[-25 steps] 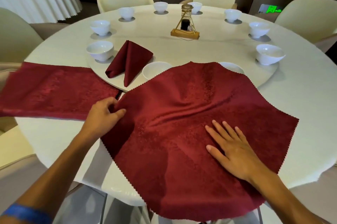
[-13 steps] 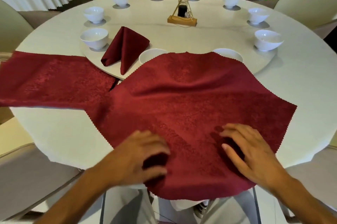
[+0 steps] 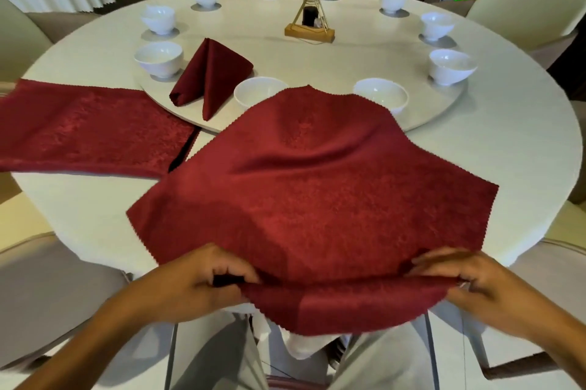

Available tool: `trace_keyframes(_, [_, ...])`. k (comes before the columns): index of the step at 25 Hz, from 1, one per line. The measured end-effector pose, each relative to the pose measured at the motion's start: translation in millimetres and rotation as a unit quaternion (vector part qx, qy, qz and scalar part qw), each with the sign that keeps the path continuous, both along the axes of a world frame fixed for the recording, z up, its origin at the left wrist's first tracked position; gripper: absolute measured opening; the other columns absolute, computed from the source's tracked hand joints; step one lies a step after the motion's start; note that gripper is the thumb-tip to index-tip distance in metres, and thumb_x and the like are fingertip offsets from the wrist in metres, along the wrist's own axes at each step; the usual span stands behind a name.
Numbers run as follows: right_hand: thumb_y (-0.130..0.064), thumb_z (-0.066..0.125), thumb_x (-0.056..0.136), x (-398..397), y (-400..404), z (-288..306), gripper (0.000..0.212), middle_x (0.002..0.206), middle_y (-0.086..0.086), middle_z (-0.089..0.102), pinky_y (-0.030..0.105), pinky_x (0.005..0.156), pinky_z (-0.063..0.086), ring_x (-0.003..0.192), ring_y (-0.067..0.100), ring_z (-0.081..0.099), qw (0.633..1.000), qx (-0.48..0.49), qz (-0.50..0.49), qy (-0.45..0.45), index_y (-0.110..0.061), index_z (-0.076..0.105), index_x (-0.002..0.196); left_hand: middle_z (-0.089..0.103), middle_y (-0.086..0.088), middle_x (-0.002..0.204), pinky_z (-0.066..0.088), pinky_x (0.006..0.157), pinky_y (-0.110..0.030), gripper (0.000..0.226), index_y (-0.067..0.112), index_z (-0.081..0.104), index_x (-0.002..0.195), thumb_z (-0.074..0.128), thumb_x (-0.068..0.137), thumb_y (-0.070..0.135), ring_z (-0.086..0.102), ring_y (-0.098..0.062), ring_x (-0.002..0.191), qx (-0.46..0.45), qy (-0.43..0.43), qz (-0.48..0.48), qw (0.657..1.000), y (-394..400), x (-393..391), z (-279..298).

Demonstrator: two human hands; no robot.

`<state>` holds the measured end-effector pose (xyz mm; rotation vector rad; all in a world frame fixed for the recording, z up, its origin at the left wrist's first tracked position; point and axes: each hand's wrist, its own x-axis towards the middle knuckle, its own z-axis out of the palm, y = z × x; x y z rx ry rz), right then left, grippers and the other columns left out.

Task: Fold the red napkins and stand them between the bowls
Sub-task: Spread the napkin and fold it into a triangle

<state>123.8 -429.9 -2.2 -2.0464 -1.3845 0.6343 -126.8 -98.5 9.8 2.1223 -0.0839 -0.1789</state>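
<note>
Head view, looking down over a round white surface (image 3: 475,167). Your left hand (image 3: 203,283) sits at the lower centre-left of the frame, fingers (image 3: 236,269) curled and pinching the near edge of the open napkin (image 3: 317,199). Your right hand (image 3: 472,282) is at the lower right, fingers bent and clamped on the same edge, thumb under the cloth. Between the two hands the near edge is lifted and rolled over, with a strip of it hanging past the rim of the surface.

The open napkin lies spread as a diamond across the middle of the frame. Its far corner reaches up between the two nearest bowls, one left of centre (image 3: 258,94) and one right of centre (image 3: 380,96), and partly covers both. A long crease runs across the cloth above centre.

A folded napkin (image 3: 211,75) stands as a cone on the turntable (image 3: 428,117), in the upper left of centre, between the left-of-centre bowl and another bowl (image 3: 158,58) further left. A flat stack of red napkins (image 3: 88,129) lies at the left edge of the frame, just beside the open one.

More white bowls ring the turntable toward the top of the frame. A small wooden stand (image 3: 309,29) holding a dark bottle sits at top centre. Pale chairs (image 3: 520,6) surround the surface.
</note>
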Motion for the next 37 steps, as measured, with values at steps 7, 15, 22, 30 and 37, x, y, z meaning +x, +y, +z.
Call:
trace_keyframes(7, [-0.035,0.057,0.096,46.2,90.8,47.1,0.023,0.091,0.004,0.071,0.039,0.080,0.049,0.082,0.022,0.063,0.948,0.009,-0.295,-0.122,-0.015,0.067,0.098,0.071,0.009,0.099,0.050,0.082,-0.032,0.015,0.026,0.069,0.105,0.066,0.092,0.033,0.065,-0.009,0.090,0.200,-0.056,0.381,0.901,50.8,81.0,22.4])
trace_keyframes(15, [-0.067,-0.009,0.093,-0.2,83.0,-40.7,0.066,0.161,-0.017,-0.006,0.032,0.120,-0.006,0.151,0.013,-0.005,0.945,-0.174,-0.081,-0.265,-0.043,0.001,0.154,0.011,0.021,0.161,0.005,0.122,-0.031,0.064,0.043,0.028,0.150,0.044,0.092,0.066,0.001,0.002,0.148,0.303,-0.073,0.044,0.949,9.9,43.5,-47.9])
trace_keyframes(22, [-0.071,-0.019,0.079,3.3,84.3,-33.4,0.075,0.157,-0.020,-0.022,0.031,0.119,-0.014,0.148,0.010,-0.020,0.940,-0.199,-0.134,-0.243,-0.047,-0.012,0.150,0.015,0.007,0.163,0.005,0.120,-0.035,0.054,0.036,0.030,0.152,0.025,0.103,0.057,0.011,-0.013,0.151,0.408,-0.092,0.048,0.907,20.4,60.1,-55.7])
trace_keyframes(30, [-0.064,-0.003,0.093,-2.1,118.0,-23.9,0.074,0.161,-0.010,0.018,0.033,0.122,-0.001,0.150,0.010,0.009,0.942,-0.107,-0.170,-0.269,-0.031,0.022,0.154,0.050,0.008,0.146,0.032,0.116,-0.042,0.052,0.033,0.051,0.140,0.039,0.094,0.057,0.044,-0.012,0.136,0.406,-0.095,0.086,0.905,-6.8,65.4,-53.3])
trace_keyframes(37, [-0.066,-0.001,0.089,-2.5,136.9,-10.5,0.077,0.162,-0.012,0.014,0.029,0.121,-0.003,0.150,0.007,0.004,0.954,-0.083,-0.161,-0.237,-0.033,0.027,0.152,0.027,-0.013,0.159,0.023,0.113,-0.057,0.057,0.030,0.040,0.147,0.036,0.097,0.058,0.027,-0.042,0.142,0.366,-0.001,0.527,0.767,79.2,40.8,-37.7])
